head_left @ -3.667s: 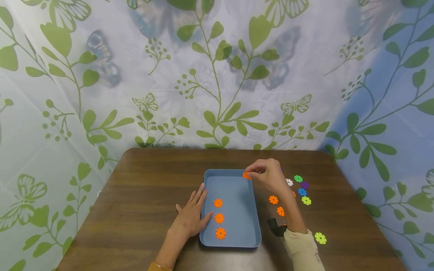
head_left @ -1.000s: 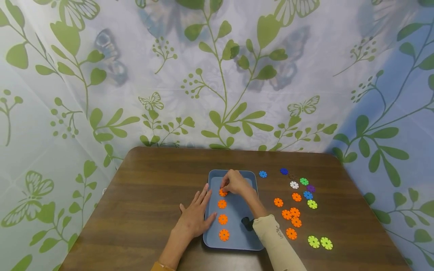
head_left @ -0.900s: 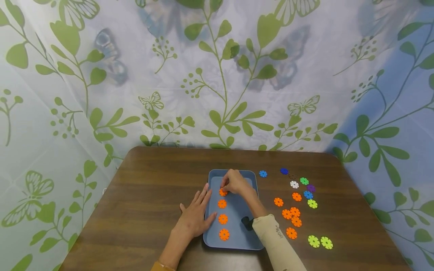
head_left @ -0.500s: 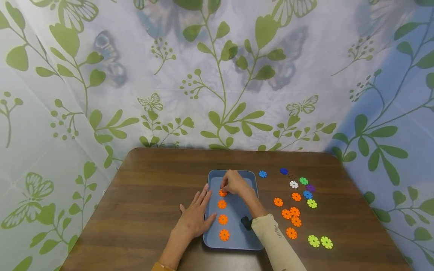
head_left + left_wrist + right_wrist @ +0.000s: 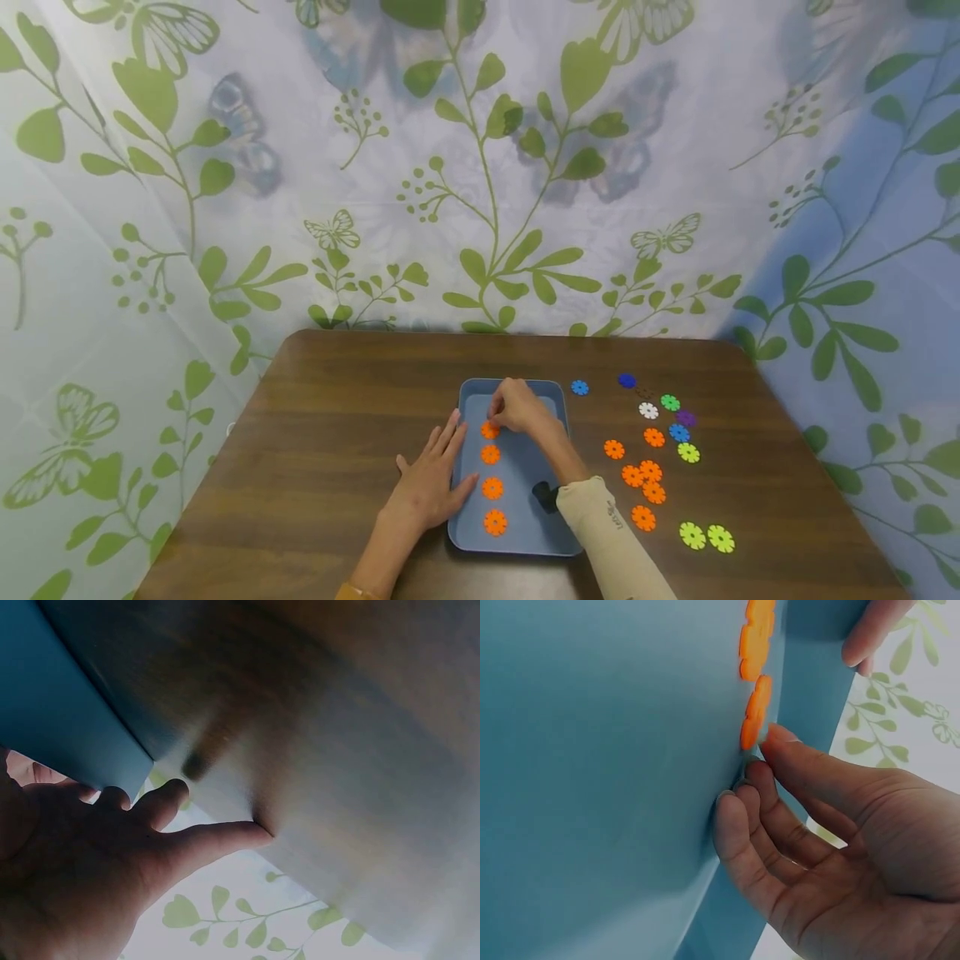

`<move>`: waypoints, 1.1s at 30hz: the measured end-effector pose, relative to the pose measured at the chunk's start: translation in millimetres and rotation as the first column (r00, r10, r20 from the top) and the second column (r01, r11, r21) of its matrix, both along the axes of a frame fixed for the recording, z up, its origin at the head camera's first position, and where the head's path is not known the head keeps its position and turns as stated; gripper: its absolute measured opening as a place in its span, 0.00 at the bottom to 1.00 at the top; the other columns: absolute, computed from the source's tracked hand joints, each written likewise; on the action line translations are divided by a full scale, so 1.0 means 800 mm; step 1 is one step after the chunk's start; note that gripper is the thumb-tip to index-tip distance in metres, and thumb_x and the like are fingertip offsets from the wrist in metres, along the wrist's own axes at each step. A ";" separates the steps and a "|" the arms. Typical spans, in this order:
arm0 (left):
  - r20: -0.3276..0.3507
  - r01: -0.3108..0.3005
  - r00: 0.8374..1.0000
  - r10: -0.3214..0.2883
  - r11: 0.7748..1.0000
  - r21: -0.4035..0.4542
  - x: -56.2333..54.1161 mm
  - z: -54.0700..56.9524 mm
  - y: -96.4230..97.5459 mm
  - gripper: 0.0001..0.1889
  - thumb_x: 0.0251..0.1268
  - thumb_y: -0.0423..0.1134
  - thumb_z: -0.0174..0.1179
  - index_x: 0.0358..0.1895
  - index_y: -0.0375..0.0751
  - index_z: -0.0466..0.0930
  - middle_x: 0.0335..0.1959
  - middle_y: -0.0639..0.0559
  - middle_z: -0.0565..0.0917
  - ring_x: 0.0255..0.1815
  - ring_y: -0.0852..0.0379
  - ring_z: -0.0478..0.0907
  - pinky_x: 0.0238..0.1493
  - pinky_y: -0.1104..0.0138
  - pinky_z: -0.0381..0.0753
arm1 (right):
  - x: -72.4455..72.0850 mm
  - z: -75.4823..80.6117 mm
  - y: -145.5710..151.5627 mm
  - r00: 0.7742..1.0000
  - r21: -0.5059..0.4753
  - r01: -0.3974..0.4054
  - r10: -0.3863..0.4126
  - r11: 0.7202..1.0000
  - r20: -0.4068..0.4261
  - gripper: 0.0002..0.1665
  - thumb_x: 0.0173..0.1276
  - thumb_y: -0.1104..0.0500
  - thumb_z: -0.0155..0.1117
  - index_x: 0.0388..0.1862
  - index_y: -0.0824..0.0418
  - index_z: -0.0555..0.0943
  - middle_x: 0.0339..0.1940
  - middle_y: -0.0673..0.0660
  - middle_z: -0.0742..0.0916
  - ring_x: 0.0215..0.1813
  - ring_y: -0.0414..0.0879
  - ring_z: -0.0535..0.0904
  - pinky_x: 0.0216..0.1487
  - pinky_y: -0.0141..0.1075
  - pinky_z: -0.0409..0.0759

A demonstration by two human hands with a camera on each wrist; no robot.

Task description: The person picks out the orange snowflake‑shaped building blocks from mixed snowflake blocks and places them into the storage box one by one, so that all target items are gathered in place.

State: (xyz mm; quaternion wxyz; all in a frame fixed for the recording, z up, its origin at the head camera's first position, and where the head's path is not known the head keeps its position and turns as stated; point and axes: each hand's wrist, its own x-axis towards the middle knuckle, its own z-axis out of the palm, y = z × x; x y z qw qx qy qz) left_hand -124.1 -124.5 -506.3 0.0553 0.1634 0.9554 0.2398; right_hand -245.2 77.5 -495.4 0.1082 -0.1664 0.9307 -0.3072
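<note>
In the head view a blue-grey tray point(image 5: 522, 475) lies on the table with a column of orange notched discs along its left side. My right hand point(image 5: 517, 405) reaches into the tray. Its thumb and fingers pinch the edge of the farthest orange disc point(image 5: 489, 431), partly hidden under the fingertips. Nearer me in the same column are a second disc point(image 5: 490, 454), a third point(image 5: 492, 488) and the nearest one point(image 5: 495, 522). My left hand point(image 5: 426, 492) lies spread along the tray's left rim, thumb over the edge, holding no disc.
Right of the tray, several orange discs point(image 5: 642, 517) are scattered on the wooden table point(image 5: 337, 417). Behind them lie blue point(image 5: 580, 387), white point(image 5: 648, 410), green point(image 5: 670, 402) and purple discs point(image 5: 686, 418). Two yellow-green discs point(image 5: 692, 535) sit nearest me. A patterned cloth point(image 5: 480, 167) hangs behind.
Since the earliest frame, my right hand has carried an orange disc from over the tray's back right rim to the far end of the column. Over the last second both hands stay nearly still.
</note>
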 end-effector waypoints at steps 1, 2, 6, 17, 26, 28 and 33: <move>0.000 0.001 1.000 -0.001 1.000 -0.001 -0.001 0.001 0.000 0.42 0.78 0.54 0.64 0.87 0.43 0.59 0.91 0.49 0.51 0.86 0.35 0.58 0.60 0.11 0.53 | 0.001 0.002 0.002 1.000 -0.011 0.001 -0.001 1.000 -0.012 0.09 0.66 0.68 0.79 0.26 0.62 0.90 0.26 0.50 0.88 0.27 0.43 0.79 0.31 0.35 0.82; -0.003 0.002 1.000 -0.002 1.000 0.000 -0.001 0.001 0.001 0.42 0.78 0.54 0.64 0.87 0.43 0.59 0.91 0.49 0.51 0.86 0.35 0.58 0.60 0.11 0.53 | 0.002 0.004 0.003 1.000 -0.024 0.002 -0.002 1.000 -0.026 0.10 0.66 0.68 0.79 0.25 0.62 0.90 0.25 0.50 0.87 0.26 0.43 0.79 0.30 0.35 0.81; 0.000 0.003 1.000 -0.003 1.000 0.001 -0.001 0.002 0.000 0.42 0.78 0.54 0.64 0.87 0.43 0.59 0.91 0.49 0.51 0.86 0.34 0.58 0.59 0.11 0.53 | 0.012 0.017 0.009 0.998 -0.075 0.013 -0.018 0.997 -0.063 0.10 0.68 0.66 0.79 0.25 0.60 0.90 0.24 0.49 0.86 0.26 0.43 0.78 0.29 0.34 0.78; 0.000 0.000 1.000 0.000 1.000 -0.007 0.000 0.003 0.001 0.42 0.77 0.55 0.64 0.87 0.43 0.59 0.91 0.49 0.51 0.86 0.35 0.58 0.60 0.11 0.54 | 0.045 0.067 0.044 0.977 -0.218 0.021 -0.067 0.976 -0.203 0.05 0.70 0.65 0.78 0.32 0.60 0.91 0.27 0.49 0.87 0.29 0.41 0.79 0.32 0.34 0.80; 0.006 0.003 1.000 -0.003 1.000 0.009 0.001 0.004 0.002 0.42 0.77 0.53 0.65 0.87 0.43 0.59 0.91 0.49 0.51 0.86 0.34 0.57 0.60 0.11 0.52 | 0.070 0.095 0.079 0.922 -0.296 0.103 -0.203 0.950 -0.329 0.03 0.69 0.63 0.79 0.37 0.59 0.91 0.33 0.50 0.88 0.36 0.44 0.81 0.40 0.39 0.81; 0.004 0.005 1.000 -0.005 1.000 0.015 0.001 0.004 0.002 0.42 0.77 0.53 0.65 0.87 0.42 0.59 0.91 0.48 0.51 0.86 0.34 0.57 0.60 0.11 0.52 | 0.072 0.096 0.090 0.911 -0.298 0.125 -0.228 0.946 -0.344 0.03 0.69 0.62 0.79 0.37 0.60 0.91 0.34 0.51 0.88 0.36 0.45 0.80 0.41 0.40 0.80; -0.002 0.007 1.000 -0.007 1.000 0.025 0.002 0.004 0.002 0.42 0.77 0.52 0.65 0.86 0.41 0.60 0.91 0.48 0.51 0.86 0.34 0.58 0.60 0.11 0.52 | 0.077 0.093 0.122 0.895 -0.280 0.202 -0.292 0.939 -0.336 0.04 0.69 0.62 0.79 0.39 0.62 0.91 0.34 0.53 0.88 0.37 0.48 0.81 0.41 0.41 0.80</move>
